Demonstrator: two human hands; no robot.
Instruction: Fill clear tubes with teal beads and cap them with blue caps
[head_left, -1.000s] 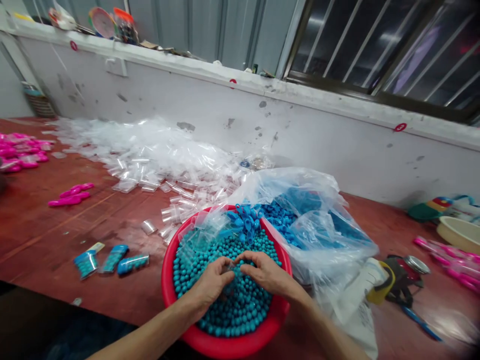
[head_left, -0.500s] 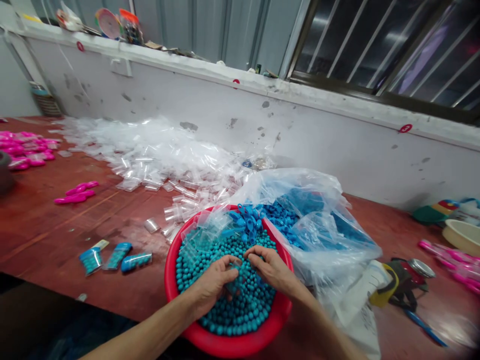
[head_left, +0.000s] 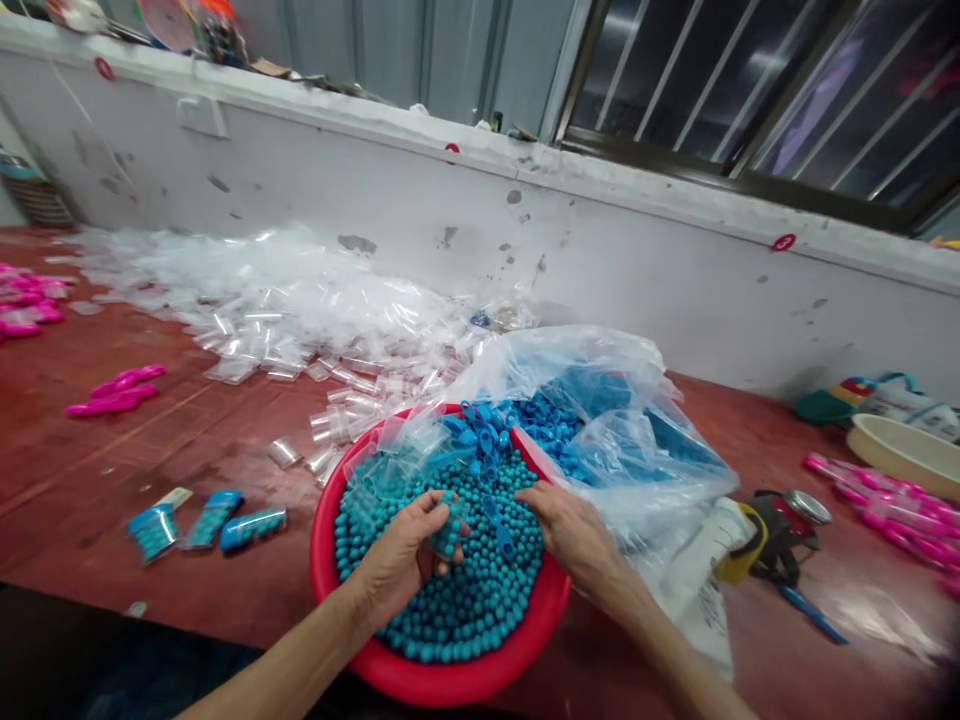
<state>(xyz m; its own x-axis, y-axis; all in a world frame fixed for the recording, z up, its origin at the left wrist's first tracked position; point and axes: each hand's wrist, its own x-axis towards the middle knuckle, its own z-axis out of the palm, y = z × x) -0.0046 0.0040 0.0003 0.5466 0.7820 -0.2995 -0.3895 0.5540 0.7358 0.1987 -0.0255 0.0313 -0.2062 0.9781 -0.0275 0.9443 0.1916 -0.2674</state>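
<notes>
Red worktop (head_left: pixel 225 450) under a scuffed wall: left hand (head_left: pixel 397 560) gripped a bead-filled tube (head_left: pixel 448 528) above the red bowl (head_left: pixel 330 590); right hand (head_left: pixel 574 530) curled, fingers' grip unclear. Tilting might spill beads.

Basin (head_left: pixel 330 590) of beads (head_left: pixel 480 600) on table (head_left: pixel 112 480), plastic bag (head_left: pixel 600 420) behind-right.
</notes>
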